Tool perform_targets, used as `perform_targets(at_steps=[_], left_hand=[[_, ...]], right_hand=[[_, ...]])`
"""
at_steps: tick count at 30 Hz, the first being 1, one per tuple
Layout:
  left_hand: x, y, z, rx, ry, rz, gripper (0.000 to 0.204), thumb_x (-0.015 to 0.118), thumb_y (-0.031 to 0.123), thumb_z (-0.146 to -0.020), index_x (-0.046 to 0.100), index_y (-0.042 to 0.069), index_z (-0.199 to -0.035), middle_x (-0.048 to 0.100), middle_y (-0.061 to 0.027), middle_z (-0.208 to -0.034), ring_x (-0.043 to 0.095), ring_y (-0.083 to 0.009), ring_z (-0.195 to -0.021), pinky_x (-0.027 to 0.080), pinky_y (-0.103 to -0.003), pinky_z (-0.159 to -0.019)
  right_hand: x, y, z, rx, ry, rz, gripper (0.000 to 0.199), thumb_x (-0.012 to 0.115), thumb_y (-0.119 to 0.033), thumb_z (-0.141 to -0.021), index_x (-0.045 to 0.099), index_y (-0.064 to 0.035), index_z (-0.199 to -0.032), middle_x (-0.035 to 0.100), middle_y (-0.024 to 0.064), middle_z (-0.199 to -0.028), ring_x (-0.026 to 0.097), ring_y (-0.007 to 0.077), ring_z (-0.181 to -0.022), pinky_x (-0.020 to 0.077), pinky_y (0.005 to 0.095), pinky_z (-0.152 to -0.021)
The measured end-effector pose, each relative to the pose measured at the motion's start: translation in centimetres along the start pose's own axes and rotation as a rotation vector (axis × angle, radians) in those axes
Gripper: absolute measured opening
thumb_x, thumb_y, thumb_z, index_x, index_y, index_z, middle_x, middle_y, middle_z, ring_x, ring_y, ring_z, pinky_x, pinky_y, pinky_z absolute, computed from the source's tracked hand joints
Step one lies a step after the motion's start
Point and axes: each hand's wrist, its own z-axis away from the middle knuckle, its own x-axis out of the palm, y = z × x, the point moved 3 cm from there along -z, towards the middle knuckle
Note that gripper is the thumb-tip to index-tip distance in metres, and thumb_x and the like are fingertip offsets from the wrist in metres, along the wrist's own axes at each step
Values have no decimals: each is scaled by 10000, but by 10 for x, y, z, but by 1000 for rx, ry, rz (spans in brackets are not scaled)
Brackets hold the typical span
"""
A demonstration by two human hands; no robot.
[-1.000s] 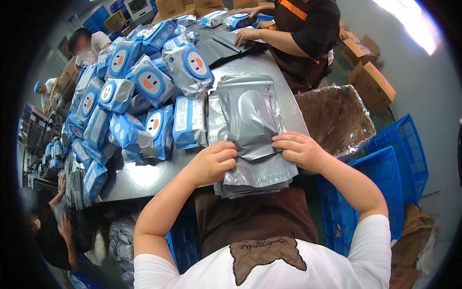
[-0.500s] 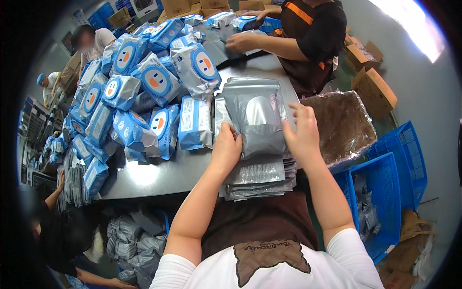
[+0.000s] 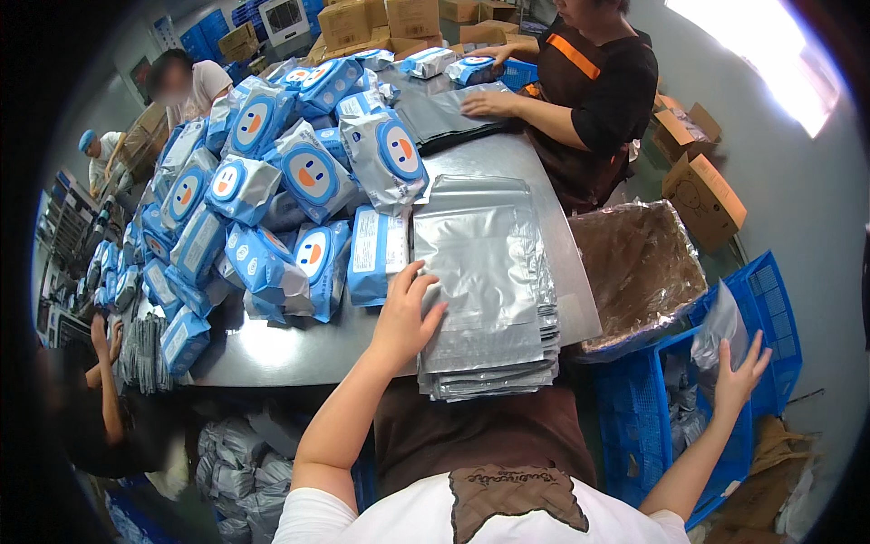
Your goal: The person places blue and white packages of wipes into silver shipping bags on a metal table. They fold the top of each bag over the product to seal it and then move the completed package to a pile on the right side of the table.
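My left hand (image 3: pixel 405 315) lies with its fingers apart at the left edge of a stack of flat grey plastic mailing bags (image 3: pixel 480 263), on the metal table before me. Out to the right, my right hand (image 3: pixel 739 374) has its fingers spread above a blue crate. Beside its fingertips is a filled grey mailing bag (image 3: pixel 721 334), tilted over the crate; no finger closes round it. A white and blue wet wipes pack (image 3: pixel 376 256) touches the stack's left side. Behind it a heap of similar wet wipes packs (image 3: pixel 308 174) bears round cartoon faces.
The blue crate (image 3: pixel 625 426) stands on the right with filled grey bags inside. A foil-lined box (image 3: pixel 634 267) sits beyond it. Across the table (image 3: pixel 290 349) a co-worker's hand (image 3: pixel 489 104) rests on other grey bags. Cartons (image 3: pixel 707 199) stand along the right wall.
My right hand has swung from the table out to the right over the crate, along with the filled bag. My left hand has moved slightly left, its fingers now on the stack's edge.
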Motion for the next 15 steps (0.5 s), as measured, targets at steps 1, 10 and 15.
perform_targets(at_steps=[1,10,15], left_hand=[[2,1,5,-6,8,-9,427,723,150,-783,547,18,-1150,409,-221,-1379,415,-391,-1266,368,-421,-1033],[29,0,0,1,33,83,503,741,151,-778,507,30,-1207,374,-227,-1412,348,-407,-1328,327,-447,-1075],[21,-3,6,-57,55,187,521,739,162,-784,492,12,-1217,343,-237,-1445,317,-416,-1354,309,-450,-1086]], right_hand=[[2,-1,-1,-57,77,175,551,623,-246,-881,463,-52,-1371,401,191,-1422,422,313,-1293,373,427,-1049],[343,-235,-24,-677,-629,-296,423,691,-237,-811,603,-41,-1175,624,132,-1131,607,255,-1032,480,357,-870],[431,-268,-67,-683,-1363,112,437,754,-343,-734,632,-19,-1000,650,158,-918,602,320,-884,469,352,-792]])
